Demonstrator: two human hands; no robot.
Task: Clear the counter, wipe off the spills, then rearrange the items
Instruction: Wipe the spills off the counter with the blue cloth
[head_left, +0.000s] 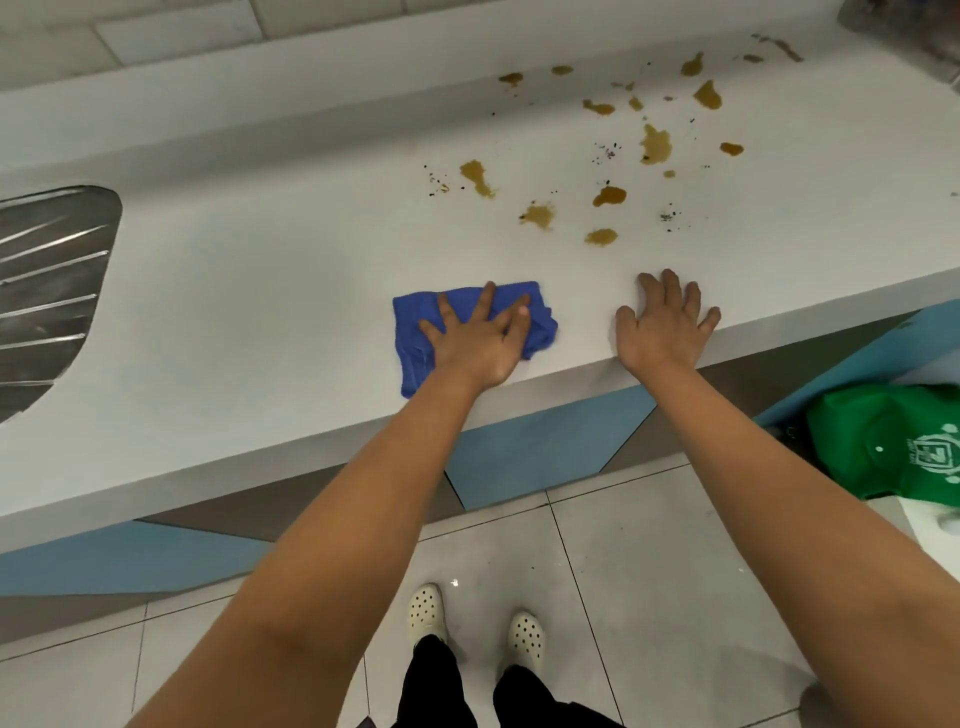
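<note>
A: In the head view, where is the cloth?

B: The blue cloth (415, 332) lies crumpled on the white counter (270, 270), close to its front edge. The left hand (480, 340) lies flat on top of it, fingers straight and spread, pressing down rather than gripping.

A: And the other hand?

B: The right hand (667, 325) rests palm down on the bare counter just right of the cloth, fingers spread and holding nothing; it does not touch the cloth.

A: The spills?

B: Brown spills (654, 145) sit in scattered puddles farther back and to the right, well apart from the cloth, with dark specks (605, 153) among them.

A: Anything else around?

B: A ribbed metal drainboard (47, 291) is set into the counter at the far left. A green bag (893, 441) sits low on the right, past the counter's edge. Below are floor tiles (649, 597) and the person's pale perforated clogs (527, 636)
</note>
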